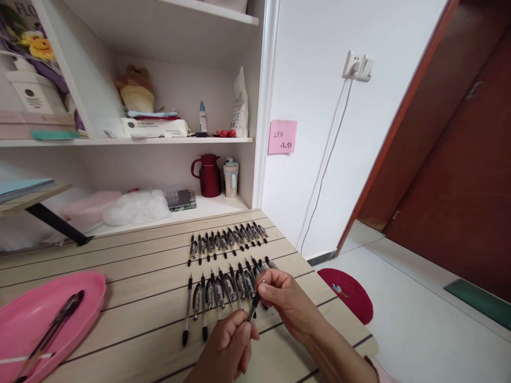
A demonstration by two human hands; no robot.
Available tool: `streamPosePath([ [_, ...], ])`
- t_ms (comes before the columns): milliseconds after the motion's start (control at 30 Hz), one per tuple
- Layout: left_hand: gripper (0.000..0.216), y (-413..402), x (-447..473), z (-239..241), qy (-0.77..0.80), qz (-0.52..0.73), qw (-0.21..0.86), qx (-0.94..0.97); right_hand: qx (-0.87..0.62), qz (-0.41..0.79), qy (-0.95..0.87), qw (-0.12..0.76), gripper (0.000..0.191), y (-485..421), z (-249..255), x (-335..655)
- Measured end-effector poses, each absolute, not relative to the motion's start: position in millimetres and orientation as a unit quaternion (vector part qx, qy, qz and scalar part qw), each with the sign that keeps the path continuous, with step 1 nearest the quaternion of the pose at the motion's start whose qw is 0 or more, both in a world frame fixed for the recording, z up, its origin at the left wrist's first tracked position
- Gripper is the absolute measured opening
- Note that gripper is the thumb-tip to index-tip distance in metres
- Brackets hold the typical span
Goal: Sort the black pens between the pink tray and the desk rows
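Both hands meet over the near edge of a wooden table (131, 314). My right hand (285, 300) pinches the upper end of a black pen (253, 307), and my left hand (231, 343) is closed round its lower end. Just beyond the hands lies a near row of pens (223, 290), several side by side. A far row of pens (225, 241) lies further back. At the table's left a pink tray (27, 308) holds two pens (56, 322).
A white shelf unit (159, 141) stands behind the table with a dark red jug (208, 175), a cup (230, 178), a bottle, boxes and a soft toy. A pink note (281, 136) is stuck on the wall. A red stool (351, 292) stands right of the table.
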State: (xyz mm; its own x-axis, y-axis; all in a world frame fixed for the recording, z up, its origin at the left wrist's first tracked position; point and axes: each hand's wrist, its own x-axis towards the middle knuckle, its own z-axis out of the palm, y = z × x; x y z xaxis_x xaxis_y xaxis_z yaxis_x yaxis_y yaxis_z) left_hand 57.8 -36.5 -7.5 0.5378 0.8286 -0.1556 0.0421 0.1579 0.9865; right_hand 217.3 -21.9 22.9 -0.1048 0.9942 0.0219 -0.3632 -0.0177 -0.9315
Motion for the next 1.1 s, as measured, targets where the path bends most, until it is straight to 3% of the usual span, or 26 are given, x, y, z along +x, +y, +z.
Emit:
streamPosePath([
  [800,0.039,-34.5,57.2,-8.7,0.394,0.290,0.656,0.575,-0.368,0.621,-0.422,0.549,0.021,-16.8,20.9,219.1],
  [1100,0.038,-32.8,55.9,-6.5,0.372,0.275,0.702,0.541,-0.356,0.636,-0.418,0.542,0.024,-17.0,19.7,220.0],
])
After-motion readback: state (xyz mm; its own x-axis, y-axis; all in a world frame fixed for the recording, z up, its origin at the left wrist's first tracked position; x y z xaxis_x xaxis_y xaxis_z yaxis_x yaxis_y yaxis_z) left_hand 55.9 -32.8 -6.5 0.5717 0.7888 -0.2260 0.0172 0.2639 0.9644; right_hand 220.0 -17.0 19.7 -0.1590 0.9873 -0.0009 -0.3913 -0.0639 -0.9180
